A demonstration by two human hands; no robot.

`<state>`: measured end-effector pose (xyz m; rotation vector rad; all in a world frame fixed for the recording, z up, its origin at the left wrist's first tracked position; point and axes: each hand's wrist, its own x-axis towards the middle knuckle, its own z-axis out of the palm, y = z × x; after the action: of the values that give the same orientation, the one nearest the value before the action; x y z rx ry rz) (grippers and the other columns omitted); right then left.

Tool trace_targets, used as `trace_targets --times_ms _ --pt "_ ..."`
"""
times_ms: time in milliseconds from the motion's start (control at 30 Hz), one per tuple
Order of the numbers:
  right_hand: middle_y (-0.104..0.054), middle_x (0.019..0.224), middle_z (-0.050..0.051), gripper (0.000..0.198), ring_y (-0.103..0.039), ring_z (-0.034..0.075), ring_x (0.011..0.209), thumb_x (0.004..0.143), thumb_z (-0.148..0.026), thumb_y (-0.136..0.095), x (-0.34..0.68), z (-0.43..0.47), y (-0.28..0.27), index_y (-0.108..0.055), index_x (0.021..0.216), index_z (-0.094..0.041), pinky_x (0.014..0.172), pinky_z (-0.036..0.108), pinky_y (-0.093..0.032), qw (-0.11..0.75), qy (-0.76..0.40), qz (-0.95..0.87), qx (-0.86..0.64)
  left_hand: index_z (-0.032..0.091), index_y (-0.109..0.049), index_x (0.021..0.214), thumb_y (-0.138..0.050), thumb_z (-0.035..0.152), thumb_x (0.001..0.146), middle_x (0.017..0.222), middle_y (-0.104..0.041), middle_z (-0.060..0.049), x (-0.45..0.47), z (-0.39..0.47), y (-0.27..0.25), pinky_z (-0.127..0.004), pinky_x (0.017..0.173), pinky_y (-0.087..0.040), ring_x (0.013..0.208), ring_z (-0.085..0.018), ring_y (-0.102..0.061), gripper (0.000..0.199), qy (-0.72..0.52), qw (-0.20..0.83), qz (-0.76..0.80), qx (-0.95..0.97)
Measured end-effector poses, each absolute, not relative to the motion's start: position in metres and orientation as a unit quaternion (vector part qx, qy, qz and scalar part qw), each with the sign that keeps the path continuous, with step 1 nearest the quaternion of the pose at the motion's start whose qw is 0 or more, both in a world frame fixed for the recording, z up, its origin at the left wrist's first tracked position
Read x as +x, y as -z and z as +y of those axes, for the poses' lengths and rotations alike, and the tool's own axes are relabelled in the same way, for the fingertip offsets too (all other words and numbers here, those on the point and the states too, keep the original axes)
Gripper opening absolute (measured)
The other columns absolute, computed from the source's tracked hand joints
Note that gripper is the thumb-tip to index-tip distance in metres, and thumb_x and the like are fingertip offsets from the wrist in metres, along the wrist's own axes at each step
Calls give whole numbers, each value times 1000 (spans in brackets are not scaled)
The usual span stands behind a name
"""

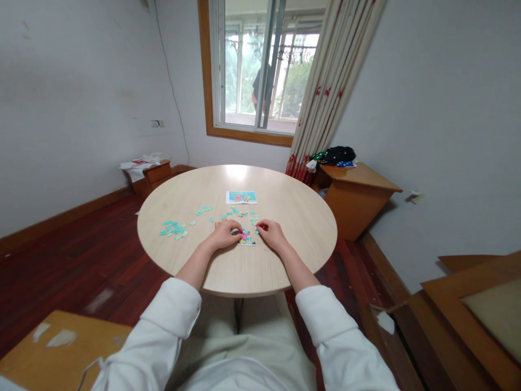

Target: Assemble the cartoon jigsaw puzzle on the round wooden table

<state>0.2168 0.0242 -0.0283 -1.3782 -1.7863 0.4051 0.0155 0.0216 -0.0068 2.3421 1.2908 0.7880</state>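
Note:
A small, partly joined jigsaw puzzle (247, 239) with pink and teal colours lies near the front of the round table (244, 277). My left hand (226, 233) is at its left edge, with curled fingers closed about a teal puzzle piece (234, 232). On the other side, my right hand (270, 233) pinches a small puzzle piece (256, 231) just off the puzzle's upper right. Fingers cover part of both pieces. Loose pieces (236, 210) are scattered just beyond my hands. Further back lies a picture sheet (241, 197) with pink and yellow figures on teal.
A pile of teal and pale puzzle pieces (174, 229) lies at the table's left, with a smaller group (202, 210) nearer the middle. A wooden cabinet (358, 190) bearing dark cloth stands at the right. Beyond the window (248, 70) a person is partly visible.

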Motion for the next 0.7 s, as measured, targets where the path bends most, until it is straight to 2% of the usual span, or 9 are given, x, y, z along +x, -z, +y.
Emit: trace_targets --times_ms 467,700 --pt "-66 71 2 13 -56 13 65 71 -17 -55 216 22 24 -67 71 -19 68 25 -44 389 -132 -711 -570 21 -71 79 -59 30 70 95 -68 -4 15 21 6 -41 94 -33 96 -23 -57 17 -267 173 466 826" --pt "-65 69 1 13 -55 13 63 71 -16 -54 217 23 25 -67 71 -20 66 26 -44 388 -129 -711 -572 21 -72 80 -58 27 68 95 -69 -5 15 26 9 -36 91 -39 96 -21 -57 19 -298 187 464 813"
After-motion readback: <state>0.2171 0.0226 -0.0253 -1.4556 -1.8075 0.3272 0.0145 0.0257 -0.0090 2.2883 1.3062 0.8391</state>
